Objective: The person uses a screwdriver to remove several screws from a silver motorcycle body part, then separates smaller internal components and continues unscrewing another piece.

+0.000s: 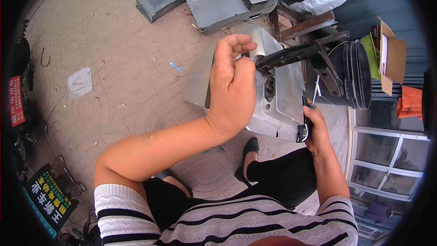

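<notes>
A silver-grey metal case (284, 95) with a socket on its face is in front of me, tilted. A black handle (291, 55) stands out from its upper end toward the right. My left hand (232, 79) lies over the case's upper left part, fingers curled and thumb bent beside the handle's left end. What is between those fingers is hidden. At the case's lower right corner, my right hand (317, 130) is closed round the dark green handle of a screwdriver (316, 91). Its thin metal shaft points up past the case's side.
Grey and black casings (227, 7) lie on the paving beyond the case. Black buckets (353, 75) and an open cardboard box (392, 59) stand at the right, above a white-framed window (387, 155). A clear plastic lid (80, 83) and a blue strip (175, 66) lie on the left.
</notes>
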The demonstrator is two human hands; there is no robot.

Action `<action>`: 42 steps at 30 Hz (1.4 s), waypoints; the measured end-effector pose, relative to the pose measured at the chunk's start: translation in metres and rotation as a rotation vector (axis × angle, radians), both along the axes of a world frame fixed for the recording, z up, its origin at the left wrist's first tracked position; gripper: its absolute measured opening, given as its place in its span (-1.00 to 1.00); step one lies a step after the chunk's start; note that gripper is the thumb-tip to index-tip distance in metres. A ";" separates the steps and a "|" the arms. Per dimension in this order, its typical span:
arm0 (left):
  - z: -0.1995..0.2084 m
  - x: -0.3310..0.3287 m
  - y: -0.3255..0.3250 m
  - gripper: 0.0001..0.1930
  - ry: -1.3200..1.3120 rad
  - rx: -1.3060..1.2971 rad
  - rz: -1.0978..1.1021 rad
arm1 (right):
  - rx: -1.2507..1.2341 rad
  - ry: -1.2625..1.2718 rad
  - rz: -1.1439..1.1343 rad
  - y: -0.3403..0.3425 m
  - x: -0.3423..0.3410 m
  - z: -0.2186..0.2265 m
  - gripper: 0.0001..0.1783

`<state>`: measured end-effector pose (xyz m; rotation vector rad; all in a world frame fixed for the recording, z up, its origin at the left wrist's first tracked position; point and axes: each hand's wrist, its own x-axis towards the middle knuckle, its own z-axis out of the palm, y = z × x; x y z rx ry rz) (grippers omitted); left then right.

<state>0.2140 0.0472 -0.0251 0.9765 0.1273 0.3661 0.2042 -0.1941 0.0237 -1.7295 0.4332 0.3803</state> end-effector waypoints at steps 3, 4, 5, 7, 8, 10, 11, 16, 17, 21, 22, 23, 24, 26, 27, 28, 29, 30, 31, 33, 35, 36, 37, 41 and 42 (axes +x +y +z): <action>-0.005 -0.007 -0.008 -0.72 -0.004 -0.158 -0.057 | -0.041 -0.002 -0.103 -0.006 -0.005 -0.008 -0.37; -0.008 -0.011 -0.009 -0.72 -0.015 -0.163 -0.107 | -0.060 0.007 -0.123 -0.008 -0.006 -0.012 -0.38; -0.009 -0.016 -0.008 -0.72 -0.029 -0.156 -0.155 | -0.079 0.005 -0.130 -0.012 -0.006 -0.016 -0.38; -0.018 -0.022 -0.011 -0.68 -0.091 -0.102 -0.187 | -0.055 0.006 -0.153 -0.022 -0.007 -0.019 -0.38; -0.023 -0.025 -0.008 -0.68 -0.185 0.129 -0.173 | -0.039 0.002 -0.160 -0.022 -0.008 -0.019 -0.37; -0.029 -0.029 -0.001 -0.74 -0.392 0.453 -0.100 | -0.036 -0.001 -0.143 -0.023 -0.008 -0.019 -0.37; -0.029 -0.033 0.002 -0.80 -0.447 0.532 -0.116 | -0.016 -0.001 -0.110 -0.022 -0.008 -0.018 -0.37; -0.037 -0.034 0.003 -0.83 -0.555 0.672 -0.130 | 0.034 0.000 -0.098 -0.013 -0.008 -0.021 -0.36; -0.038 -0.035 0.001 -0.83 -0.557 0.657 -0.134 | 0.021 0.000 -0.105 -0.013 -0.009 -0.022 -0.36; -0.040 -0.038 -0.007 -0.81 -0.569 0.657 -0.117 | -0.011 -0.008 -0.128 -0.022 -0.014 -0.024 -0.47; -0.040 -0.038 -0.009 -0.79 -0.574 0.669 -0.125 | -0.011 0.009 -0.127 -0.024 -0.014 -0.024 -0.46; -0.040 -0.039 -0.011 -0.79 -0.577 0.658 -0.128 | -0.010 0.027 -0.127 -0.027 -0.013 -0.024 -0.45; -0.041 -0.041 -0.014 -0.78 -0.583 0.663 -0.134 | -0.013 0.023 -0.134 -0.028 -0.013 -0.027 -0.43; -0.041 -0.041 -0.016 -0.76 -0.588 0.661 -0.146 | 0.038 0.048 -0.129 -0.030 -0.012 -0.024 -0.39; -0.042 -0.041 -0.018 -0.74 -0.598 0.683 -0.153 | 0.062 0.065 -0.130 -0.033 -0.011 -0.025 -0.37; -0.042 -0.041 -0.019 -0.73 -0.607 0.705 -0.161 | 0.083 0.083 -0.133 -0.036 -0.011 -0.025 -0.34; -0.042 -0.041 -0.020 -0.73 -0.609 0.699 -0.164 | 0.104 0.100 -0.136 -0.039 -0.011 -0.025 -0.30; -0.042 -0.040 -0.021 -0.72 -0.609 0.689 -0.164 | 0.103 0.097 -0.151 -0.042 -0.012 -0.025 -0.31; -0.042 -0.040 -0.022 -0.70 -0.606 0.682 -0.163 | 0.103 0.097 -0.158 -0.042 -0.012 -0.026 -0.31; -0.042 -0.040 -0.023 -0.70 -0.604 0.675 -0.168 | 0.099 0.100 -0.165 -0.041 -0.012 -0.025 -0.31; -0.041 -0.040 -0.022 -0.70 -0.599 0.672 -0.174 | 0.098 0.105 -0.163 -0.038 -0.012 -0.025 -0.32; -0.041 -0.039 -0.021 -0.70 -0.592 0.642 -0.218 | 0.106 0.095 -0.170 -0.036 -0.012 -0.025 -0.32; -0.039 -0.038 -0.018 -0.68 -0.586 0.611 -0.261 | 0.112 0.089 -0.171 -0.037 -0.012 -0.025 -0.32; -0.036 -0.027 -0.004 -0.63 -0.475 0.354 -0.307 | 0.084 0.056 -0.113 -0.024 -0.011 -0.022 -0.30; -0.036 -0.019 0.001 -0.64 -0.417 0.385 -0.242 | 0.068 0.060 -0.108 -0.031 -0.011 -0.025 -0.30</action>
